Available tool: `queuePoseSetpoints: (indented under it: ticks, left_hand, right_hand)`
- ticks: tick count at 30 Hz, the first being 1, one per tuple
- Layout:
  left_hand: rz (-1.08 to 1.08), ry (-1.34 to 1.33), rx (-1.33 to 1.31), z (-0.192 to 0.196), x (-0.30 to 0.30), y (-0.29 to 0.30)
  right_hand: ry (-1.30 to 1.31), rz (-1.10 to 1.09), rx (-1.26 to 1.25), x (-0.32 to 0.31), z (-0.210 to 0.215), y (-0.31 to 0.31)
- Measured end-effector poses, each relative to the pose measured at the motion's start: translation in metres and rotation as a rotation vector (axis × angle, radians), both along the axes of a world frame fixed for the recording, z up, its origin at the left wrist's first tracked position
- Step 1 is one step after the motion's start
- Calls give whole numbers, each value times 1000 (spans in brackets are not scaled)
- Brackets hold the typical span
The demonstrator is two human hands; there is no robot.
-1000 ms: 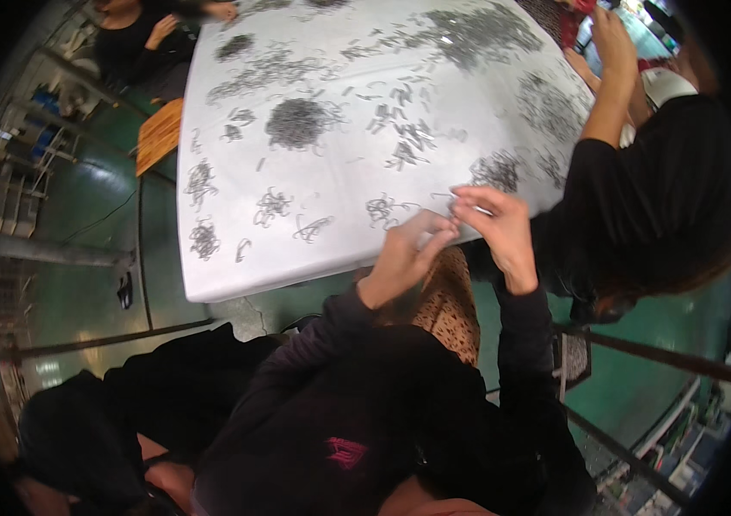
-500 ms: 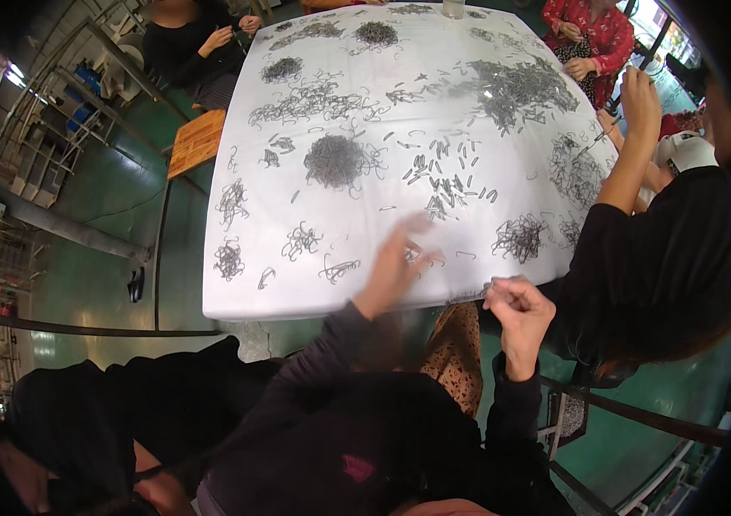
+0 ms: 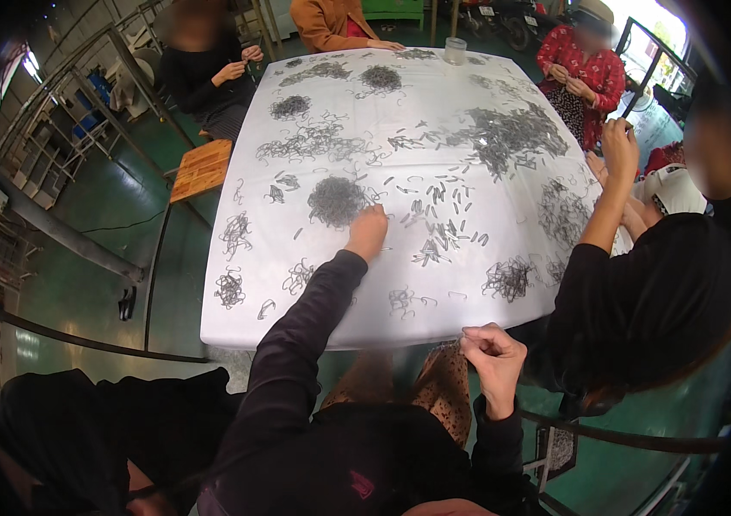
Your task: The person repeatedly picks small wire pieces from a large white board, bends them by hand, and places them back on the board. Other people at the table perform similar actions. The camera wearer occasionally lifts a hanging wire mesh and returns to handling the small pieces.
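My left hand [image 3: 369,232] reaches over the white table to the right edge of a dense round pile of thin, curved dark wire pieces [image 3: 335,202]. Its fingers are bunched and point down at the pile, and whatever is between them is hidden. Just past the table's near edge, my right hand [image 3: 494,357] is closed in a pinch, thumb against forefinger; what it holds is too small to make out. Short, straight silvery pieces [image 3: 438,239] lie scattered to the right of my left hand.
Smaller wire heaps [image 3: 507,279] dot the white cloth [image 3: 339,322]. A big grey pile [image 3: 503,142] covers the far right, near a clear cup [image 3: 455,52]. A co-worker in black [image 3: 649,284] sits close on my right; others sit around. A wooden stool [image 3: 200,170] stands left.
My left hand has moved forward and left, from near the front edge to the round pile. The right hand stays pinched by the edge. The whole view has shifted somewhat.
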State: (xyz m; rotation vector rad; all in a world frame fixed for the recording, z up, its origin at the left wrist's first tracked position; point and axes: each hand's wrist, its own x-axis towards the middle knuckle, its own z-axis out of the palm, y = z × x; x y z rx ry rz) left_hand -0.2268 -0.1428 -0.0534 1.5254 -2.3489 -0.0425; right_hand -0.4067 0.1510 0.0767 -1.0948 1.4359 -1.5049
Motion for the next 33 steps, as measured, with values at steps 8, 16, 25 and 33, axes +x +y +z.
queuePoseSetpoints:
  ticks: [8,16,25,33]
  left_hand:
    - [-139,215,-103,58,22,25]
    - [-401,988,834,121,-9,192]
    - [-415,993,569,96,-32,226]
    - [-284,1217,633,104,-49,240]
  right_hand:
    - [104,-58,53,5,5,2]
    - [-209,-108,14,5,-18,5]
    - [-25,-174,38,12,-23,5]
    - [156,-187,-72,8,-18,1]
